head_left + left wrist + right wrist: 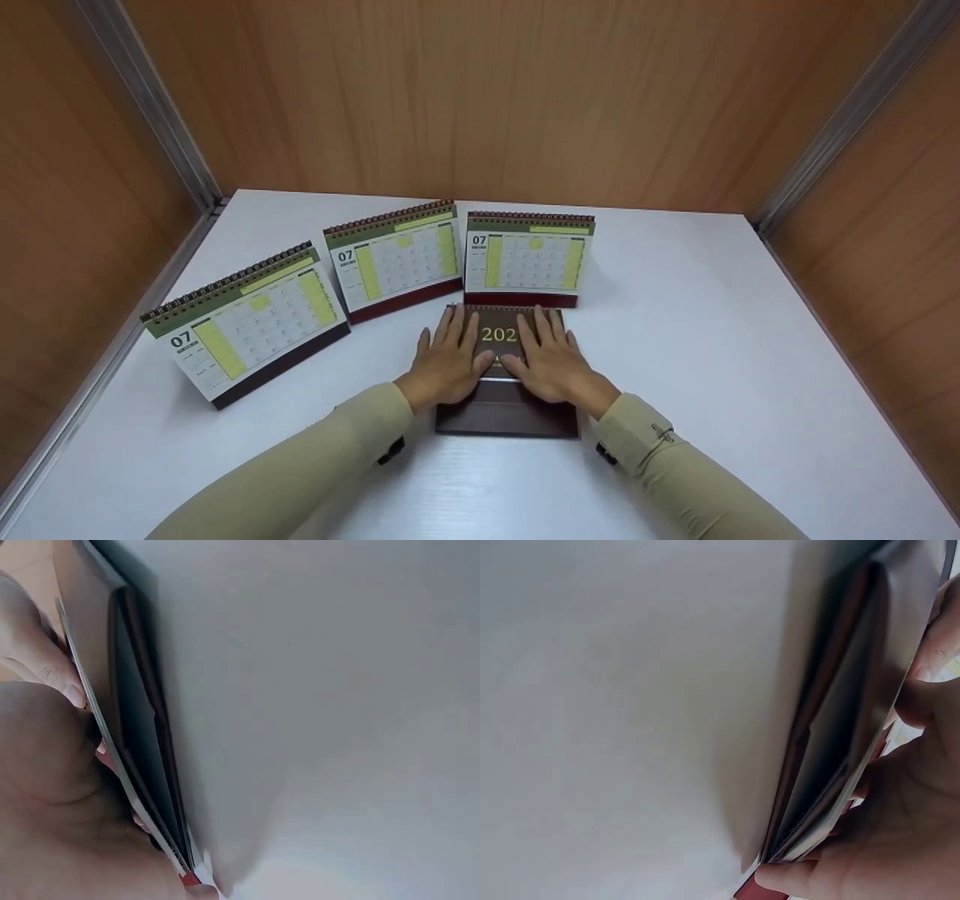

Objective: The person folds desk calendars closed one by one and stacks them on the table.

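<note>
A desk calendar [504,409] with a dark brown cover and gold digits lies nearly flat in front of me, its spiral edge away from me. My left hand [448,365] rests on the left half of its cover, fingers straight. On the right half lies my right hand [555,365], also with straight fingers, the two thumbs close together. In the left wrist view, the calendar's folded base [139,712] shows a narrow gap between its layers. The same gap appears in the right wrist view, beside the right palm [907,817]. The hands hide part of the cover.
Three upright calendars stand open at month 07: one at the left [255,322], one behind centre-left [397,262] and one directly behind the flat calendar [529,259]. They stand on a white table [712,337] enclosed by wood-grain panels [480,97] with metal corner strips.
</note>
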Available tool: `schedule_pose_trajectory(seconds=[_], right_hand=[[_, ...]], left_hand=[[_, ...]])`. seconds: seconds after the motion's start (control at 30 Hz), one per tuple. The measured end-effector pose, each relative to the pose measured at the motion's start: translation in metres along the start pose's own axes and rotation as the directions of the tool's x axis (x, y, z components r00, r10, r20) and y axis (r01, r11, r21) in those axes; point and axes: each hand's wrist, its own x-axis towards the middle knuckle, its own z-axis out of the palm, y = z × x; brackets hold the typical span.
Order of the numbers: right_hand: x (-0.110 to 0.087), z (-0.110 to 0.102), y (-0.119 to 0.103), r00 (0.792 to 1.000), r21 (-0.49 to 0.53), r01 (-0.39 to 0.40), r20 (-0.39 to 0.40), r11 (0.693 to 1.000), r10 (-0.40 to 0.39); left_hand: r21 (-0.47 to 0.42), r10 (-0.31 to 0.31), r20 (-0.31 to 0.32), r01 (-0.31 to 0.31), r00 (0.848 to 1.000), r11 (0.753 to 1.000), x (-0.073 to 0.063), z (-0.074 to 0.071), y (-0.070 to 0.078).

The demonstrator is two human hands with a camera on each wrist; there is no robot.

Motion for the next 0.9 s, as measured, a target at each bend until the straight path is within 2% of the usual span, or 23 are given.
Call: schedule_pose_trajectory(seconds=[0.27,0.53,0.7,0.9], right_hand=[[0.003,0.003,-0.005,0.998,-0.044,-0.036,0.057,0.998,0.039],[0.007,0.008,-0.002,0.994,-0.064,-0.058,0.091,0.996,0.063],[0.017,0.016,0.006,0.989,-0.081,-0.074,0.119,0.994,0.083],[0.019,0.02,0.009,0.989,-0.062,-0.076,0.124,0.995,0.083]], left_hand=[[0.064,-0.034,0.04,0.031,0.999,0.997,0.007,0.008,-0.003],[0.158,-0.044,0.073,0.032,0.996,0.987,0.013,0.011,-0.001],[0.177,-0.05,0.078,0.035,0.996,0.984,0.015,0.013,-0.003],[0.176,-0.058,0.089,0.042,0.994,0.983,0.017,0.015,-0.004]])
